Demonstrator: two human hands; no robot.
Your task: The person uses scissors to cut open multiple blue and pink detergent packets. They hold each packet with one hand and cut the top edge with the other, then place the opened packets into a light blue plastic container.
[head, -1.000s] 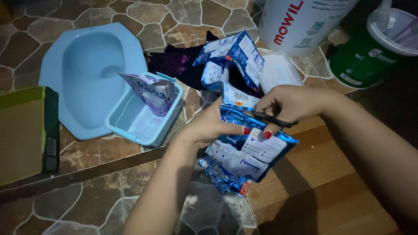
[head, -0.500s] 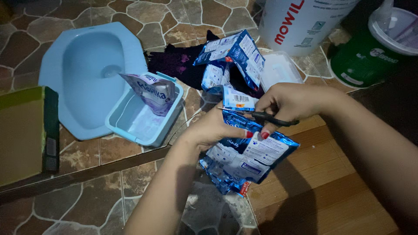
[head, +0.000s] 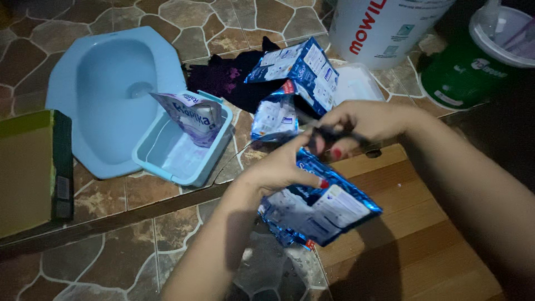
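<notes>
Both hands met over a blue foil pouch (head: 317, 209) at the centre of the scene: the left hand (head: 281, 167) was closed on the pouch's upper edge, pinching it between thumb and fingers, while the right hand (head: 362, 122) was closed around a pair of dark scissors (head: 334, 135) held at that same edge. Judging by the blades' position, the cut across the top appeared under way and not finished; whether the pouch was already open could not be told. Two similar blue pouches (head: 298, 69) lay farther off on the stone-patterned floor (head: 111, 195), crumpled and seemingly emptied, beside a dark cloth (head: 223, 81). A pale purple pouch (head: 192, 114), creased and upright, stood in a light blue rectangular plastic tub (head: 167, 161) to the left, which rested against a smooth light blue squat toilet pan (head: 100, 83). At far right stood a white plastic bucket (head: 379, 28) and a green container with a clear lid (head: 462, 72). Foil surfaces were glossy and wrinkled; the near right floor was wooden planking (head: 418, 245). An olive box (head: 30, 167) sat at the left edge.
</notes>
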